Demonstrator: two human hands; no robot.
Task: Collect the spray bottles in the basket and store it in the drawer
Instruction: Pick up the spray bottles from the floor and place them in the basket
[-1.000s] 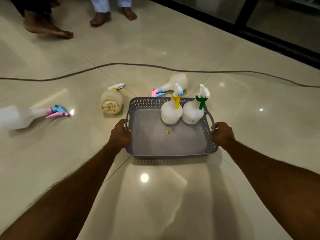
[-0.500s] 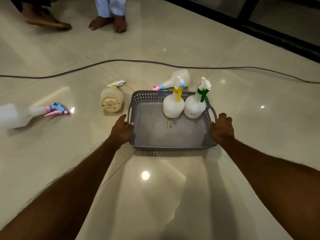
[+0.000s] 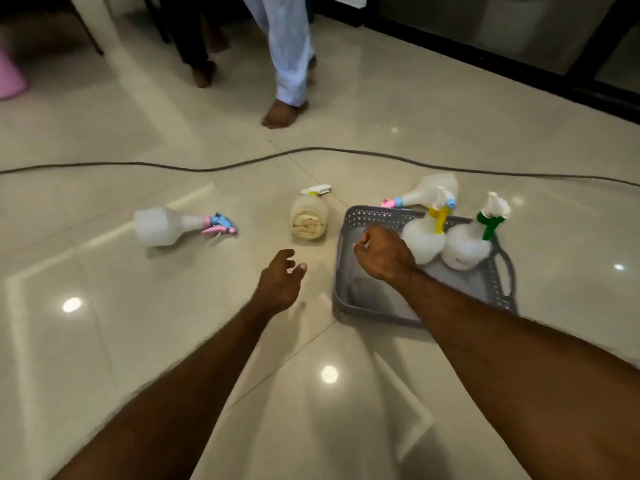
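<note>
A grey perforated basket [image 3: 504, 268] sits on the tiled floor at the right. Inside it stand two white spray bottles, one with a yellow trigger [image 3: 424, 239] and one with a green trigger [image 3: 465, 245]. Three more bottles lie on the floor: a cream one [image 3: 309, 218] just left of the basket, one with a pink and blue trigger [image 3: 166, 225] further left, and another [image 3: 431, 192] behind the basket. My left hand [image 3: 280, 282] hovers over the floor near the cream bottle, fingers loose and holding nothing. My right hand [image 3: 382, 252] is above the basket's left part, fingers loosely curled, empty.
A dark cable [image 3: 221, 166] runs across the floor behind the bottles. A person's bare foot [image 3: 282, 114] and pale trouser leg stand further back, with another foot [image 3: 204, 74] beside it. A dark door frame [image 3: 519, 64] lines the back right.
Both hands have let go of the basket handles. The left hand moved left toward the cream bottle, the right hand moved over the basket. The view swung left.
</note>
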